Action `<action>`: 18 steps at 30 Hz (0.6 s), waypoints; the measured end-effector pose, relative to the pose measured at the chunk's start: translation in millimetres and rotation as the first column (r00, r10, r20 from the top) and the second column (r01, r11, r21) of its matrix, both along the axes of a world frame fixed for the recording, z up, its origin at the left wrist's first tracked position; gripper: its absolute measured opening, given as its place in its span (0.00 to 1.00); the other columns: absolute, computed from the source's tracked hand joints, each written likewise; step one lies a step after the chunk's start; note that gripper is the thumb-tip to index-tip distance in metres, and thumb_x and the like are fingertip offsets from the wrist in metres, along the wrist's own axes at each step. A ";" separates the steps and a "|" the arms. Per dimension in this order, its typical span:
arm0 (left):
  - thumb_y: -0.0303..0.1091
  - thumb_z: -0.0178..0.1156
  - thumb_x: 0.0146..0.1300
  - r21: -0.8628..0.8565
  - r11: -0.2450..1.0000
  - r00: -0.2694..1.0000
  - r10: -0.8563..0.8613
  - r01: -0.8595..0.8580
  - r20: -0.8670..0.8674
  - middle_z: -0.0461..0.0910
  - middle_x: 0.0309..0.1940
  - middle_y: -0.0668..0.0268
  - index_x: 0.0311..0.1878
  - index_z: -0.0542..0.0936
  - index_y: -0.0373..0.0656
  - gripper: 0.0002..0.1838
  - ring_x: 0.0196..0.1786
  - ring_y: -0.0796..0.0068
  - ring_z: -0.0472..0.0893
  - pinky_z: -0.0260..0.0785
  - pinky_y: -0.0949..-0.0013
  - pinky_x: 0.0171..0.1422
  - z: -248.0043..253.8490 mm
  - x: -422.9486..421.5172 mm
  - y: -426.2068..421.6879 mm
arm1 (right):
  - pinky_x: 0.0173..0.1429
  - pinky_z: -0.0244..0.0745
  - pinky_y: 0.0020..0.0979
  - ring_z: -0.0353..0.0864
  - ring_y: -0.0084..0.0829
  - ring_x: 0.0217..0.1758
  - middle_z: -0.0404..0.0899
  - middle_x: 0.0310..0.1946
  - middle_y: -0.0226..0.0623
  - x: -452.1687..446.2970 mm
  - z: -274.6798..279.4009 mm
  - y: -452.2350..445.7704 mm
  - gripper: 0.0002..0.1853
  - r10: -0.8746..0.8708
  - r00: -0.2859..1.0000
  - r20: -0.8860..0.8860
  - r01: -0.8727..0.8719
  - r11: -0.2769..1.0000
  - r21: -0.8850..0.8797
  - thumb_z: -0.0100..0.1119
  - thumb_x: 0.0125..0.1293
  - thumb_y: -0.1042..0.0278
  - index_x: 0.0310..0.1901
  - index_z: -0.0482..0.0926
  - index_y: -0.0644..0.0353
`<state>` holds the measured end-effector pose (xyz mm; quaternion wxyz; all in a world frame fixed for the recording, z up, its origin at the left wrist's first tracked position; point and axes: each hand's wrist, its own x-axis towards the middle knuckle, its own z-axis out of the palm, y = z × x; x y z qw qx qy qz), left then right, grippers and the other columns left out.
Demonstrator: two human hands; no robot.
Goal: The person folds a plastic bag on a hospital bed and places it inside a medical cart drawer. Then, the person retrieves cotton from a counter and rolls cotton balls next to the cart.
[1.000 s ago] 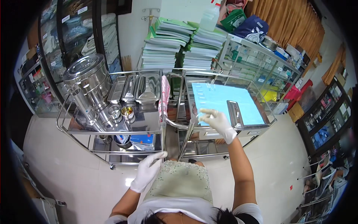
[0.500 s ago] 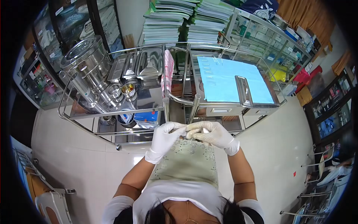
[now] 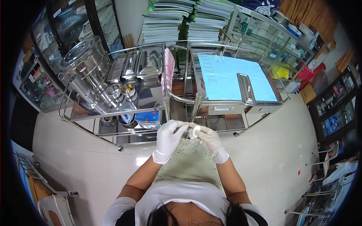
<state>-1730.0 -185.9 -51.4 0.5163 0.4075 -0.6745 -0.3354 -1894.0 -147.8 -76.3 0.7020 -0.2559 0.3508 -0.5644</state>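
Observation:
Both my hands wear white gloves and meet in front of my body, just short of the trolleys. My left hand (image 3: 169, 136) is closed, thumb and fingertips pinched together; whatever sits in the pinch is too small to make out. Close beside it, my right hand (image 3: 209, 141) is closed on a small white round piece (image 3: 196, 131), whose exact kind I cannot tell. The fingertips of the two hands are very near each other. Beneath them shows my pale green embroidered garment (image 3: 188, 165).
A steel trolley (image 3: 141, 110) ahead left carries lidded trays (image 3: 150, 64), a large drum (image 3: 88, 56) and small cups (image 3: 128, 89). On the right trolley lies a blue sheet (image 3: 222, 81) with a long metal lid (image 3: 246, 89) and several thin items. Paper stacks (image 3: 209, 20) stand behind.
My right hand has turned and drawn inward, its fingers now pointing up with the white round piece showing. My left hand has shifted slightly up and right, still pinched.

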 end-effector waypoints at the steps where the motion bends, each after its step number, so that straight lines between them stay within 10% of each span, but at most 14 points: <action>1: 0.23 0.64 0.53 -0.041 0.999 1.000 0.008 -0.007 0.030 0.80 0.26 0.66 0.32 0.83 0.37 0.03 0.25 0.77 0.73 0.64 0.76 0.31 -2.7 -0.3 -0.5 | 0.42 0.77 0.20 0.79 0.26 0.38 0.78 0.48 0.44 2.9 3.4 1.6 0.18 -0.025 0.999 -0.022 0.025 1.000 0.014 0.52 0.67 0.76 0.57 0.71 0.71; 10: 0.28 0.64 0.53 -0.110 0.994 0.989 0.009 0.008 0.150 0.73 0.21 0.68 0.27 0.80 0.42 0.03 0.23 0.69 0.68 0.61 0.69 0.34 -7.5 -11.0 7.8 | 0.44 0.78 0.21 0.79 0.24 0.42 0.80 0.43 0.40 8.9 -6.4 13.8 0.15 -0.179 0.973 0.148 0.183 0.983 -0.012 0.54 0.68 0.72 0.53 0.75 0.71; 14: 0.26 0.63 0.55 -0.180 0.984 0.979 0.035 0.002 0.199 0.75 0.22 0.66 0.28 0.80 0.36 0.04 0.24 0.74 0.69 0.62 0.72 0.31 -20.9 -15.4 6.0 | 0.43 0.75 0.19 0.78 0.20 0.37 0.82 0.40 0.35 11.7 -6.2 26.6 0.17 -0.159 0.894 -0.418 0.157 0.987 -0.038 0.58 0.64 0.69 0.52 0.77 0.68; 18: 0.26 0.63 0.56 -0.089 0.994 0.986 -0.042 0.057 0.161 0.75 0.23 0.66 0.28 0.80 0.36 0.03 0.24 0.74 0.69 0.62 0.73 0.31 -17.2 -21.4 11.4 | 0.43 0.74 0.17 0.77 0.18 0.36 0.83 0.37 0.33 13.2 -20.8 26.0 0.17 -0.237 0.902 -0.360 0.251 0.968 -0.008 0.60 0.62 0.70 0.51 0.78 0.69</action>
